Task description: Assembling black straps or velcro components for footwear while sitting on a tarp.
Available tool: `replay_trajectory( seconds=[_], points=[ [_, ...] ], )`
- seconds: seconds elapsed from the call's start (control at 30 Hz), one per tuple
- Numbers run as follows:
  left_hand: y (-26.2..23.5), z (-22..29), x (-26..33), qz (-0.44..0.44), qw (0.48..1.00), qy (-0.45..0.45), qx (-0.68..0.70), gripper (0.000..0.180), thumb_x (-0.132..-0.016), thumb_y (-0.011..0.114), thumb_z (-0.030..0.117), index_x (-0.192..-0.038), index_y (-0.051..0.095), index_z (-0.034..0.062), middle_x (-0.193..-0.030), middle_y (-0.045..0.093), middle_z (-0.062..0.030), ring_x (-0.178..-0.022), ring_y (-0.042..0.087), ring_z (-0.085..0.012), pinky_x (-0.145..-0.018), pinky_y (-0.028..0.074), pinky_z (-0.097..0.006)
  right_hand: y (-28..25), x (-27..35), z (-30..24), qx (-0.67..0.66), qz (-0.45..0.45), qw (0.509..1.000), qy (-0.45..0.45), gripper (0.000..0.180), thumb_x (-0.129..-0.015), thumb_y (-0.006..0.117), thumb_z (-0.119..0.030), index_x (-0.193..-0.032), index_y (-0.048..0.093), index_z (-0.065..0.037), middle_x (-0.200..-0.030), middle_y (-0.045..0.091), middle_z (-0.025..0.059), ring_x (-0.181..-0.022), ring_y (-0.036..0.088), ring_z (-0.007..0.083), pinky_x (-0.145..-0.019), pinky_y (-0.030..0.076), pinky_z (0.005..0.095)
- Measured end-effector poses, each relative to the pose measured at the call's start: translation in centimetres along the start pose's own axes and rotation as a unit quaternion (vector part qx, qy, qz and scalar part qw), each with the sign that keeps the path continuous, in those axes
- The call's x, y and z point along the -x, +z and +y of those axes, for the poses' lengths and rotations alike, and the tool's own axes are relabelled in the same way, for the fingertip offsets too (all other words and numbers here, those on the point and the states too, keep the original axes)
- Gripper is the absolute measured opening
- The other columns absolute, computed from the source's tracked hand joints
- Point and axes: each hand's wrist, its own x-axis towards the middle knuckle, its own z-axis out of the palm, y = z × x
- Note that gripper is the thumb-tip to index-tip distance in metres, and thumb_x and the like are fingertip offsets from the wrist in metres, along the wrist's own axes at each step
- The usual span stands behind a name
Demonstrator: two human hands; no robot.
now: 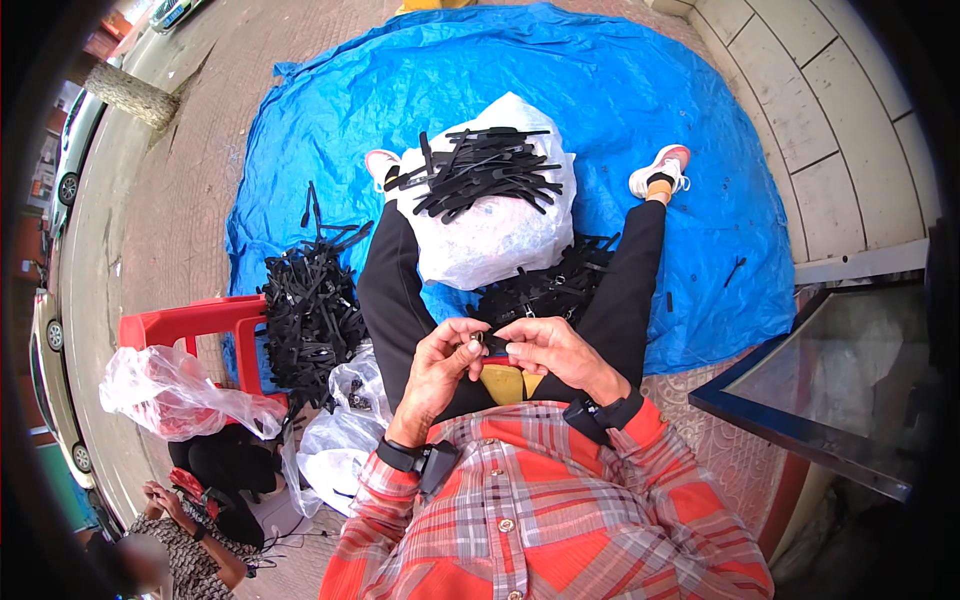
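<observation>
Two hands (pixel 440 365), two shoes (pixel 662 170), one white bag (pixel 500 235), one blue tarp (pixel 620 110), one red stool (pixel 200 325), countless black strips (pixel 310 310).

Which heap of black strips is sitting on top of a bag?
The heap between the feet, resting on the white bag; the bigger heap lies beside the red stool.

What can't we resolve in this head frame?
- Small metal piece pinched between left hand and right hand: too small, fingers cover most of it.
- Black strips between the legs: partly hidden behind the white bag.
- Contents of the clear bag on the red stool: crumpled plastic blurs them.
- Second person's hands: near the lower left rim, distorted and partly cut off.
</observation>
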Motion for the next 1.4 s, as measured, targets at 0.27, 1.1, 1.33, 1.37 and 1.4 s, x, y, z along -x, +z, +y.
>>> replay_trajectory(
  seconds=[0.27, 1.1, 1.33, 1.37, 1.4],
  points=[
    [-0.7, 0.1, 0.7, -0.036, 0.998, 0.024, -0.043, 0.030, -0.082, 0.061, 0.004, -0.112, 0.057, 0.0002, -0.072, 0.053, 0.0018, -0.058, 0.050, -0.0070, -0.053, 0.042, -0.019, 1.4, -0.8, -1.4, 0.039, -0.022, 0.999, 0.002, 0.020, -0.084, 0.060, -0.011, -0.098, 0.057, 0.003, -0.074, 0.056, 0.0014, -0.057, 0.046, 0.0045, -0.047, 0.036, 0.0202],
    [1.1, -1.0, 0.0, 0.128, 0.924, 0.187, -0.307, 0.019, -0.076, 0.066, 0.000, -0.093, 0.059, -0.0018, -0.065, 0.052, 0.0037, -0.058, 0.044, -0.0024, -0.053, 0.039, -0.018, 5.3, -2.7, -0.5, 0.538, 0.205, 0.766, -0.285, 0.020, -0.082, 0.060, -0.015, -0.079, 0.045, -0.001, -0.074, 0.047, 0.0154, -0.065, 0.051, 0.0330, -0.057, 0.042, 0.0404],
    [1.5, -0.4, -0.5, 0.145, 0.972, 0.113, -0.147, 0.014, -0.078, 0.065, 0.002, -0.089, 0.057, -0.0015, -0.067, 0.050, 0.0046, -0.059, 0.042, -0.0018, -0.055, 0.038, -0.017, 5.2, -3.6, 1.0, 0.333, 0.304, 0.870, -0.198, 0.015, -0.089, 0.052, -0.013, -0.085, 0.049, 0.001, -0.066, 0.054, 0.0146, -0.057, 0.055, 0.0266, -0.052, 0.043, 0.0357],
    [1.5, -0.3, -0.3, 0.142, 0.964, 0.126, -0.185, 0.012, -0.079, 0.064, 0.001, -0.088, 0.057, -0.0011, -0.069, 0.052, 0.0039, -0.060, 0.043, -0.0013, -0.056, 0.038, -0.017, 5.5, -3.5, 0.8, 0.366, 0.301, 0.846, -0.244, 0.016, -0.088, 0.053, -0.014, -0.084, 0.050, 0.001, -0.065, 0.054, 0.0148, -0.055, 0.055, 0.0259, -0.052, 0.043, 0.0349],
    [1.6, -0.2, -0.2, 0.139, 0.955, 0.139, -0.222, 0.010, -0.080, 0.063, 0.000, -0.087, 0.057, -0.0006, -0.071, 0.053, 0.0031, -0.062, 0.043, -0.0008, -0.057, 0.037, -0.016, 5.6, -3.4, 0.6, 0.398, 0.296, 0.818, -0.290, 0.018, -0.088, 0.053, -0.015, -0.084, 0.050, 0.002, -0.064, 0.054, 0.0149, -0.054, 0.055, 0.0251, -0.051, 0.043, 0.0340]
  ],
)
